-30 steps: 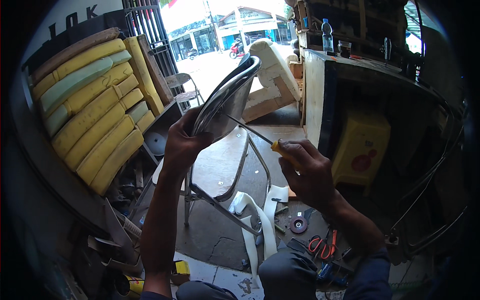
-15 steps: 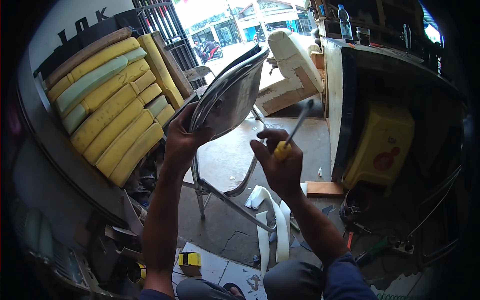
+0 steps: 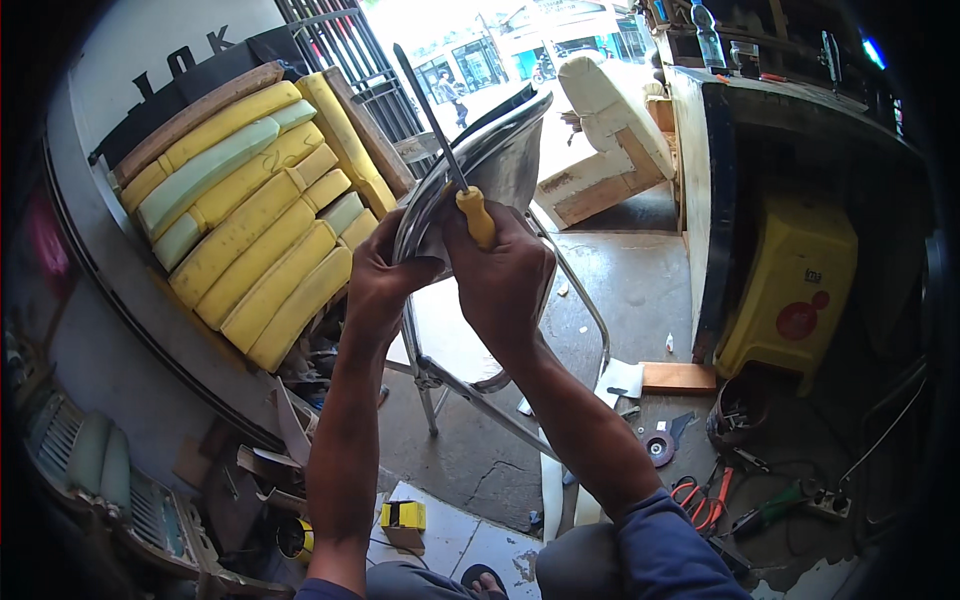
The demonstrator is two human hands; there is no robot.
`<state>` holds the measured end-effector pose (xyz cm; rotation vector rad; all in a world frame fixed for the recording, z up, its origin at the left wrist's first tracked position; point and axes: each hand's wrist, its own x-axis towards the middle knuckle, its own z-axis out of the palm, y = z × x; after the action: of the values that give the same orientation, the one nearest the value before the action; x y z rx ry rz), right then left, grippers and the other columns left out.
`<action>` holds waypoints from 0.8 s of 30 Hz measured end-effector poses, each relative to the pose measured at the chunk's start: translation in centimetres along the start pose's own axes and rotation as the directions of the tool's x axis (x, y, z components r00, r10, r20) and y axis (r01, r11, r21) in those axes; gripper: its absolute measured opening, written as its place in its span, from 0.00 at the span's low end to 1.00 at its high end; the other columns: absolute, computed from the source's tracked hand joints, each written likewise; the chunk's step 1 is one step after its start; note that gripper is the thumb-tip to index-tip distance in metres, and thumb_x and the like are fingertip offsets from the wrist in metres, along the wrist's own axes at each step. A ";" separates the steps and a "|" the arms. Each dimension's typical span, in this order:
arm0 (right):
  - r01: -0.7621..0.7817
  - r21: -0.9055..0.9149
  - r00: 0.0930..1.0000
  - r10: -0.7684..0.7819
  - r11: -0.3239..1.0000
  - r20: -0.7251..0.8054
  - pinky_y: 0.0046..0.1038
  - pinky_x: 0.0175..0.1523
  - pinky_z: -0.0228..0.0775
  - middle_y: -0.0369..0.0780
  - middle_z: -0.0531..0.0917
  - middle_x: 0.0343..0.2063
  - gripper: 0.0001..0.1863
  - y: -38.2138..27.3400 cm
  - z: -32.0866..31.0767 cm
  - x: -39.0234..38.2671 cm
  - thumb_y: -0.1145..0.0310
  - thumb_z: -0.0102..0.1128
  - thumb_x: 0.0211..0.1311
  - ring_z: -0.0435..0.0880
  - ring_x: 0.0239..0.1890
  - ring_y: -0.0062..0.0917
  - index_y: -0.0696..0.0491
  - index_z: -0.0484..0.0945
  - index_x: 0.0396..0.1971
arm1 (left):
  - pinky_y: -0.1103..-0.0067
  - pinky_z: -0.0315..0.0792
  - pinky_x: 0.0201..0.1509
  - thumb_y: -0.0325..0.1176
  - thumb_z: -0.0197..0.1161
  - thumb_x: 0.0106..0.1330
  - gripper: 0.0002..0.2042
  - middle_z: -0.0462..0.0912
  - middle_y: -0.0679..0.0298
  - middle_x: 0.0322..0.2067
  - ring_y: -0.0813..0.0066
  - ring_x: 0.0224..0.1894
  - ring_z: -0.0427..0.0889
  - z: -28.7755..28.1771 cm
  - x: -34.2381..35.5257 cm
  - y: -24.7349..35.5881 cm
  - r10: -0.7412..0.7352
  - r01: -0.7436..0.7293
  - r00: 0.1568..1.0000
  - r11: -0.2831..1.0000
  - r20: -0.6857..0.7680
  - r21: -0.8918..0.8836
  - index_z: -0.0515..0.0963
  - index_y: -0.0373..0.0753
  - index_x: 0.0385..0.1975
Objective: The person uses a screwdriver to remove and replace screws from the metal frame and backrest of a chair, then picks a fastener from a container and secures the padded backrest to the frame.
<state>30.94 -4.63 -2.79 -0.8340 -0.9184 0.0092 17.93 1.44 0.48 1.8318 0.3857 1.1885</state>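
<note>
A shiny, dark-tinged curved chair panel (image 3: 518, 150) is tilted up in front of me, at the top of a tubular metal chair frame (image 3: 475, 399). My left hand (image 3: 378, 285) grips the panel's near left rim, thumb on the near face and fingers partly hidden behind. Close beside it, my right hand (image 3: 505, 275) is closed around a screwdriver (image 3: 475, 216) with a yellow handle. The screwdriver's shaft points up and left, across the panel's edge, its tip in the air. The right fingertips are at the panel's lower face, partly hidden; whether they touch it I cannot tell.
Stacked yellow and green foam pads (image 3: 250, 205) stand at left. A bare armchair frame (image 3: 610, 150) is behind the chair. At right, a yellow plastic stool (image 3: 790, 290) sits under a counter (image 3: 695, 180). Red-handled scissors (image 3: 708, 503), a wooden block (image 3: 678, 378) and white strips lie on the floor.
My right hand has moved left and up to the panel. Its screwdriver has swung from pointing up-right to up-left. My left hand keeps its grip, and the whole view has shifted slightly.
</note>
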 end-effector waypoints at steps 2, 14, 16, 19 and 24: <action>0.120 -0.035 0.992 -0.121 0.992 -0.035 0.38 0.35 0.77 0.48 0.84 0.31 0.13 0.5 0.2 0.0 0.66 0.71 0.60 0.88 0.30 0.42 0.60 0.84 0.38 | 0.82 0.76 0.49 0.16 0.68 0.50 0.27 0.84 0.66 0.42 0.82 0.42 0.82 0.4 -0.1 0.2 -0.012 0.011 1.000 0.999 -0.004 -0.041 0.78 0.32 0.56; 0.144 0.015 0.988 -0.144 0.990 0.056 0.30 0.38 0.77 0.45 0.87 0.31 0.14 1.6 -1.1 1.4 0.68 0.74 0.57 0.87 0.32 0.26 0.61 0.84 0.40 | 0.84 0.74 0.45 0.17 0.68 0.50 0.29 0.83 0.68 0.40 0.85 0.39 0.79 0.3 0.4 -0.2 0.002 -0.002 1.000 1.000 0.006 -0.009 0.77 0.32 0.57; 0.105 0.056 0.994 -0.107 0.993 0.037 0.29 0.35 0.77 0.42 0.85 0.28 0.13 3.3 -2.6 0.8 0.68 0.73 0.59 0.85 0.28 0.23 0.61 0.84 0.38 | 0.85 0.73 0.43 0.17 0.68 0.50 0.29 0.83 0.69 0.38 0.86 0.37 0.78 0.1 0.3 -0.1 -0.012 0.012 1.000 1.000 0.001 0.018 0.78 0.32 0.57; -0.163 0.199 0.985 0.148 0.966 0.088 0.24 0.31 0.74 0.39 0.85 0.25 0.11 4.8 -3.8 -1.0 0.67 0.71 0.61 0.80 0.25 0.16 0.60 0.84 0.35 | 0.85 0.72 0.40 0.19 0.69 0.49 0.29 0.81 0.71 0.36 0.86 0.35 0.77 -0.2 -0.2 0.0 -0.026 0.028 0.999 0.998 -0.026 0.054 0.78 0.32 0.57; -0.261 0.310 0.965 0.237 0.914 0.116 0.23 0.31 0.71 0.37 0.84 0.24 0.11 5.7 -3.8 -1.4 0.67 0.72 0.61 0.79 0.25 0.14 0.59 0.84 0.35 | 0.84 0.73 0.40 0.22 0.71 0.48 0.28 0.80 0.72 0.33 0.86 0.34 0.78 0.3 -0.1 0.4 -0.026 0.029 0.999 0.996 -0.034 0.084 0.79 0.35 0.55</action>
<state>34.55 -3.57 -8.64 -0.6408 -0.8468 0.4079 18.01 1.00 0.74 1.8752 0.4856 1.2007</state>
